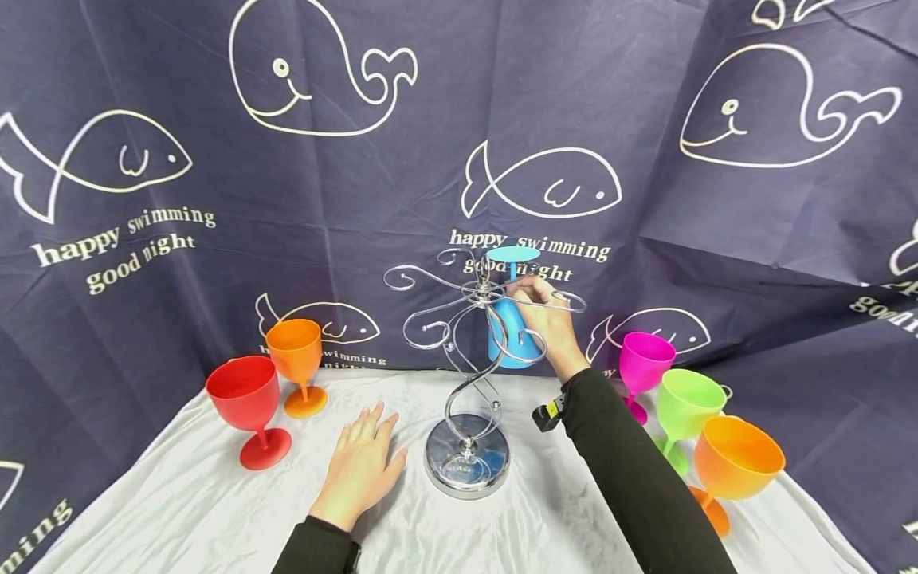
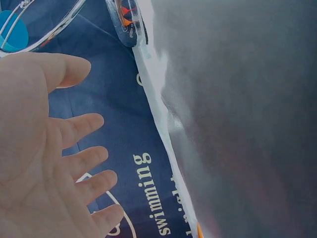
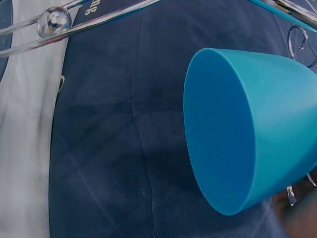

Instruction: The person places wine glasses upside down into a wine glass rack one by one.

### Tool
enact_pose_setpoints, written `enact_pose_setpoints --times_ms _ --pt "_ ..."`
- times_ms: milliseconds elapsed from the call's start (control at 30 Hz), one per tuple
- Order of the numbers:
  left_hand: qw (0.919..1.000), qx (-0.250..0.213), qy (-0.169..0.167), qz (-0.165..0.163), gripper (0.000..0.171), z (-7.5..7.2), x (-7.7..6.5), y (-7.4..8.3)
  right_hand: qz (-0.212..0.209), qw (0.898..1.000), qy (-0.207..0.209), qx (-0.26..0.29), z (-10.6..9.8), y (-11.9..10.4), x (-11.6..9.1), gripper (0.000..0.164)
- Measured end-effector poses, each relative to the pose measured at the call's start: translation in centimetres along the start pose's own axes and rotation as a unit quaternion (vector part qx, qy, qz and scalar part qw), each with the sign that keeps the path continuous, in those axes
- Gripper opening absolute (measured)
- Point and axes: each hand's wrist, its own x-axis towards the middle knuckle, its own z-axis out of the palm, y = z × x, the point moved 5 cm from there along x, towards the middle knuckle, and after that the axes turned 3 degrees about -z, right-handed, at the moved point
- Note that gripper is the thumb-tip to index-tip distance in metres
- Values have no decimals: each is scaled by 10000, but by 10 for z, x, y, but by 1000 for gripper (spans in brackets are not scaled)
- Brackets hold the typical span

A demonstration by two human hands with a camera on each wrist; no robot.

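Note:
A blue plastic goblet hangs upside down at the far right of a chrome wire goblet rack, its round foot uppermost. My right hand pinches it near the stem, among the rack's curled arms. In the right wrist view the bowl of the goblet turns its open mouth to the camera; most of the hand is hidden there. To the left of the rack's base, my left hand is low over the white cloth, fingers extended and holding nothing. Its palm and spread fingers show in the left wrist view.
Red and orange goblets stand upright on the left. Magenta, green and another orange goblet stand at the right. A dark printed curtain hangs behind the white-clothed table.

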Motion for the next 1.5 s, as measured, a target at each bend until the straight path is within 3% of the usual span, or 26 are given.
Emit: enact_pose_setpoints --times_ms 133,333,667,967,1100,1500 --pt "10000 -31 5 10 52 0 0 0 16 9999 96 -109 -3 2 1 18" --pt "10000 -42 35 45 53 -1 0 1 -56 9996 157 234 -8 6 3 20" --pt "10000 -42 14 13 55 -1 0 0 288 9983 12 510 -8 17 4 28" --pt "10000 -30 28 28 55 0 1 -1 493 9987 -101 4 -3 18 6 28" --pt "10000 -41 45 33 54 -1 1 0 402 9988 -98 -244 0 16 4 25" --pt "10000 -36 54 40 54 -1 1 0 187 9996 -230 20 1 19 1 30"
